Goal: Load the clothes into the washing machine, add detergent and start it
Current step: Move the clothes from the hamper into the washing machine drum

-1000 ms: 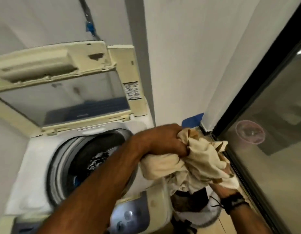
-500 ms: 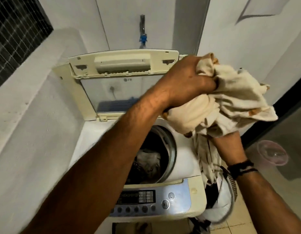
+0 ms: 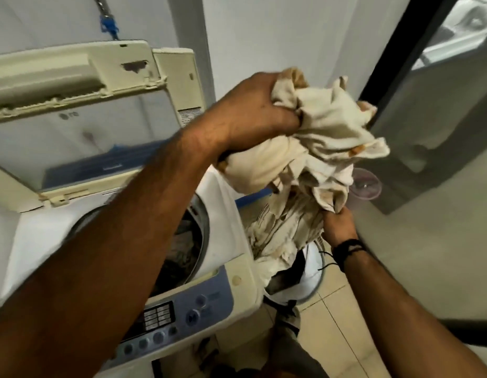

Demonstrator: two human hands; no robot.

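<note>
cream cloth (image 3: pixel 326 126); blue control panel (image 3: pixel 187 309).

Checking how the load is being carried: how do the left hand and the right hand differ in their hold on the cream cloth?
The left hand grips the top of the cream cloth, up high; the right hand holds its lower folds, beside the washing machine. The right wrist wears a dark band; the left is bare. Both are closed on the same bundle.
</note>
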